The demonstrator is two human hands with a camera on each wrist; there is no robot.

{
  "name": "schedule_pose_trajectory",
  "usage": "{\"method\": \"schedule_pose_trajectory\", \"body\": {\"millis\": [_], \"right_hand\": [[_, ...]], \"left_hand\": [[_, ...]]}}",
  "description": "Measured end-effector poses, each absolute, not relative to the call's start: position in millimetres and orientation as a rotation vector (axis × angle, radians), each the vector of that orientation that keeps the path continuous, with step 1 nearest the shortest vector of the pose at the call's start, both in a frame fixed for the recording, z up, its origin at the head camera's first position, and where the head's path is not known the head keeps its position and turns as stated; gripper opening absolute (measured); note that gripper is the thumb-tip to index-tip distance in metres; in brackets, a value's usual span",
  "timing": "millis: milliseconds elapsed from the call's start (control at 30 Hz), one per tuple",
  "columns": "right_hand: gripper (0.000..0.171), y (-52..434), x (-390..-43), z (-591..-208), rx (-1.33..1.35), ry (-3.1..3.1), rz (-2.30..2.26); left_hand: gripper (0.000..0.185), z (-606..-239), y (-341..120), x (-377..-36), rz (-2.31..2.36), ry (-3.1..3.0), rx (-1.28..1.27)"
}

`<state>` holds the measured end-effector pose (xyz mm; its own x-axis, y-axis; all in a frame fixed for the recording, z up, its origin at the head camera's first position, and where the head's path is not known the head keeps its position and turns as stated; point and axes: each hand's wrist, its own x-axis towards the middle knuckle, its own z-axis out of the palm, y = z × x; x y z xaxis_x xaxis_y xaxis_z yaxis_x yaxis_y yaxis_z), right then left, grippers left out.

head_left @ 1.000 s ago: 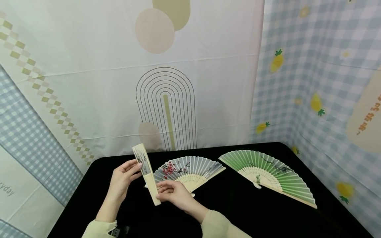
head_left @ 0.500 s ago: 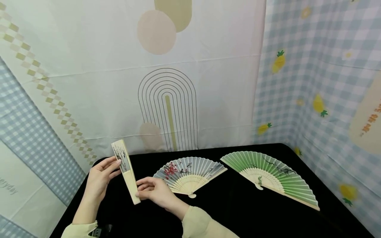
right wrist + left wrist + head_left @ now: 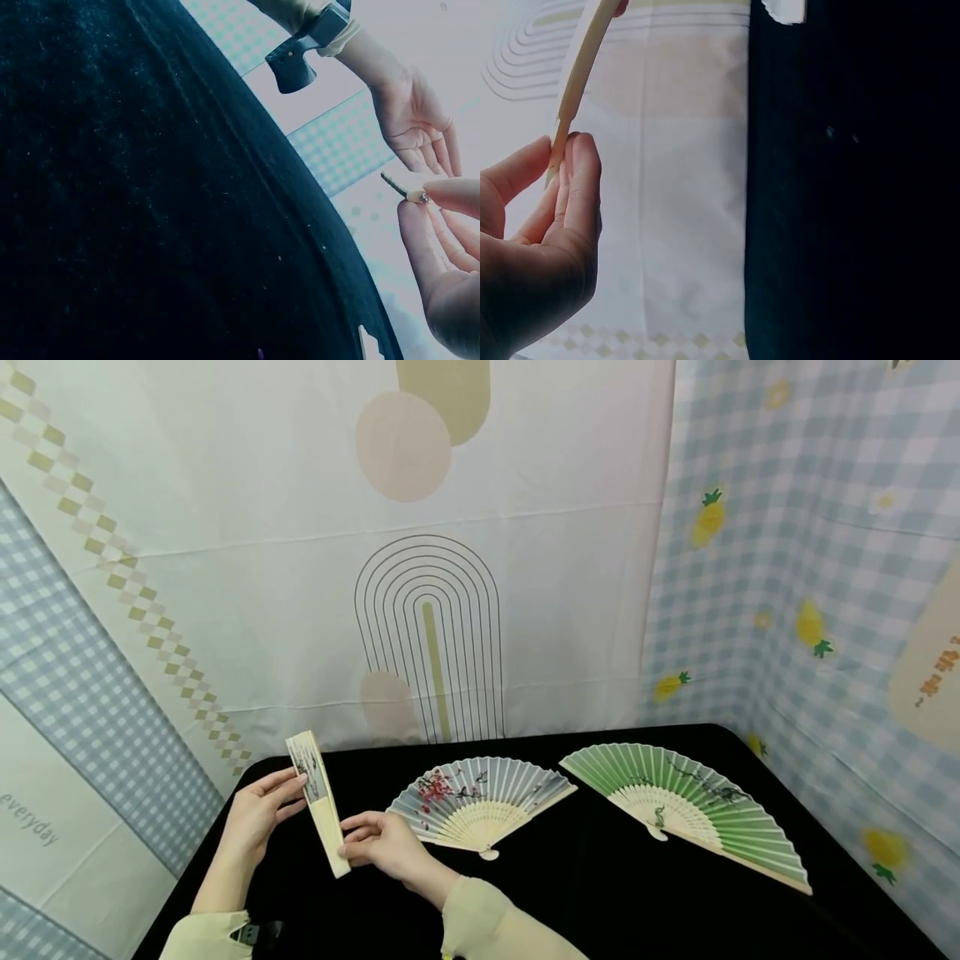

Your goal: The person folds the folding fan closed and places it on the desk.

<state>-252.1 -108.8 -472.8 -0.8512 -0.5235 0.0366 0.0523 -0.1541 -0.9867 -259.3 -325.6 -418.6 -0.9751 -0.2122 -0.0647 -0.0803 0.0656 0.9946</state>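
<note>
A folded cream fan [image 3: 319, 802] with dark ink painting on its paper is held tilted above the black table's [image 3: 570, 893] left part. My left hand [image 3: 279, 795] pinches its upper end between thumb and fingers, seen edge-on in the left wrist view as the folded fan [image 3: 581, 71] with my left hand [image 3: 544, 217] below it. My right hand [image 3: 369, 845] pinches the lower pivot end. In the right wrist view the fan's rivet end [image 3: 406, 192] sits between the fingertips of my right hand [image 3: 442, 247].
An open grey fan [image 3: 480, 795] with red blossoms lies just right of my right hand. An open green fan [image 3: 693, 806] lies farther right. Patterned cloth walls [image 3: 420, 568] close off the back and both sides of the table.
Both hands carried the folded fan leftward, away from above the grey fan. In the last half second they barely moved.
</note>
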Motion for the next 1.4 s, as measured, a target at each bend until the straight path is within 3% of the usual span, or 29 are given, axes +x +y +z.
{"method": "schedule_pose_trajectory", "body": {"millis": [233, 833, 1400], "right_hand": [[0.038, -117, -252, -480, -0.482, 1.816, -2.043], [0.034, -137, -242, -500, -0.346, 1.921, -1.994], [0.035, -142, -236, -510, -0.374, 2.088, -1.919]], "left_hand": [[0.069, -438, -337, -266, -2.036, -2.358, 0.318], [0.059, -475, -347, -280, -1.945, -2.605, 0.304], [0.056, -482, -351, -275, -1.907, -2.728, 0.311]]}}
